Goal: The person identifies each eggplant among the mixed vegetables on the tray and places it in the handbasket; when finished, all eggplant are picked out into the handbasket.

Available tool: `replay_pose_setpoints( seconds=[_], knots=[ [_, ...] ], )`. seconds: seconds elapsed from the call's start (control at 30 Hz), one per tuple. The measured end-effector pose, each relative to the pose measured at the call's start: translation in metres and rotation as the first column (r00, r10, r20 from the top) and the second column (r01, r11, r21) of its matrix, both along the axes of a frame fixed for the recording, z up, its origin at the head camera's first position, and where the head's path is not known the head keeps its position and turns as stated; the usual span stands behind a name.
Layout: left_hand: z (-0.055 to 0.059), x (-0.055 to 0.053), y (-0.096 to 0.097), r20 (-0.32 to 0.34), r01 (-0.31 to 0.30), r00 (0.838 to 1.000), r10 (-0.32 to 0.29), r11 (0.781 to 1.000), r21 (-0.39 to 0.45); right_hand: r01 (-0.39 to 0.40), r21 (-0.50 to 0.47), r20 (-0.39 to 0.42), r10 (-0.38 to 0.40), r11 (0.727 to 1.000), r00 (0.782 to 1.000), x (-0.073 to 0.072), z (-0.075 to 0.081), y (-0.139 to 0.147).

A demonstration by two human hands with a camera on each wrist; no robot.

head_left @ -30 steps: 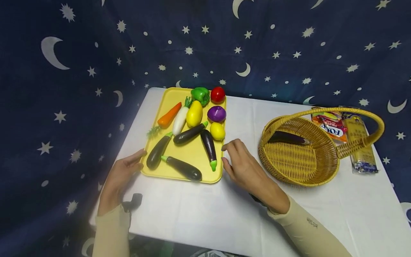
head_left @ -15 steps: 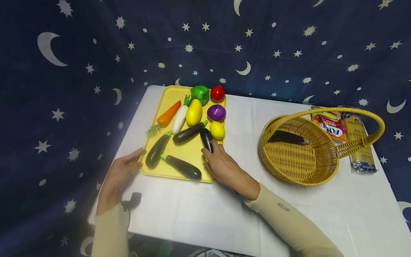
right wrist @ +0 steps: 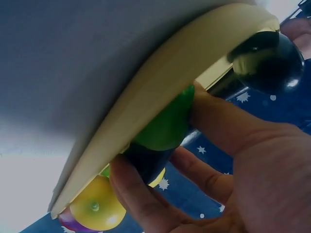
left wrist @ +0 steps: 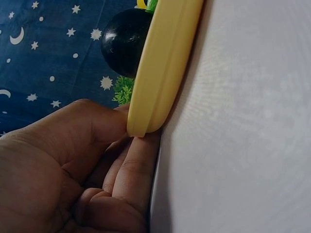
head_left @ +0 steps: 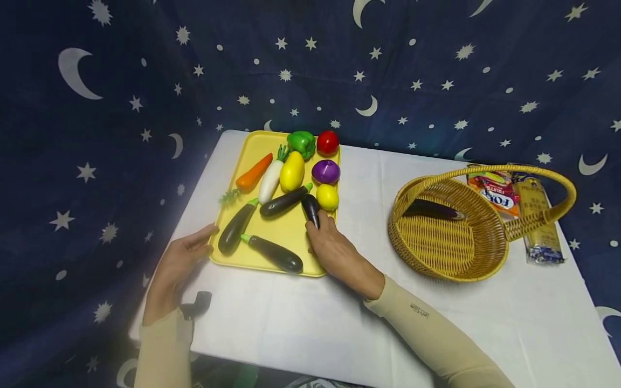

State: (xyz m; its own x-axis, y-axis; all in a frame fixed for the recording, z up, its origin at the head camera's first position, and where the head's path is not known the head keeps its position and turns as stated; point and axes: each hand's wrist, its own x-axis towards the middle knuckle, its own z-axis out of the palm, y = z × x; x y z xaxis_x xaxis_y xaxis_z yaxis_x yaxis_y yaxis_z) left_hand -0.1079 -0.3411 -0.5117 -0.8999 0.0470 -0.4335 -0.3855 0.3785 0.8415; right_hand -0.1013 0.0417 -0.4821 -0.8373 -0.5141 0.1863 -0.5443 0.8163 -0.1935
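My left hand (head_left: 180, 263) pinches the left front edge of a yellow tray (head_left: 314, 268); in the left wrist view the thumb lies against the rim and the fingers sit beneath it. My right hand (head_left: 335, 249) reaches over the tray's right side and grips a dark eggplant (head_left: 311, 207). In the right wrist view, thumb and fingers stand on either side of that eggplant's green cap (right wrist: 167, 124). Several other eggplants lie about it, among them one at the front (head_left: 274, 253), one at the left (head_left: 236, 229) and one in the middle (head_left: 285, 202).
Also on the tray are a carrot (head_left: 254, 173), white radish (head_left: 270, 182), yellow mango-like fruit (head_left: 292, 171), green pepper (head_left: 302, 144), tomato (head_left: 328, 143), purple vegetable (head_left: 326, 172) and lemon (head_left: 328, 197). Rightward stands a handled wicker basket (head_left: 439, 248) holding an eggplant (head_left: 432, 209); two packets (head_left: 538, 215) lie behind it.
My right hand has moved left from beside the tray's right edge onto the eggplant there and taken hold of it. The left hand stays at the tray's edge.
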Motion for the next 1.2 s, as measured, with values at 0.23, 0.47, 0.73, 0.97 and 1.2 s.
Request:
replay_pose_setpoints(
  seconds=[0.23,0.47,0.73,0.97,1.2],
  knots=[
    [-0.003,0.0,0.0,-0.021,0.008,1.0,-0.008,1.0,0.0,0.012,0.031,-0.074,-0.01,0.999,0.997,0.003,-0.002,0.001],
    [-0.002,0.0,0.0,-0.027,0.024,0.999,-0.024,1.0,0.005,0.078,-0.05,-0.029,-0.08,0.996,0.996,0.007,0.01,0.009],
    [0.001,0.0,0.001,-0.021,0.016,1.0,-0.015,1.0,0.016,0.071,-0.144,-0.108,-0.087,0.987,0.99,0.01,0.026,0.031],
    [-0.003,-0.002,-0.001,0.01,0.009,1.0,-0.009,1.0,0.012,-0.037,-0.289,-0.187,-0.019,0.957,0.982,0.01,0.036,0.052],
    [-0.005,-0.001,-0.001,0.035,-0.012,0.999,0.013,1.0,-0.016,-0.11,-0.371,-0.313,-0.013,0.922,0.95,0.014,0.052,0.075]
  ],
)
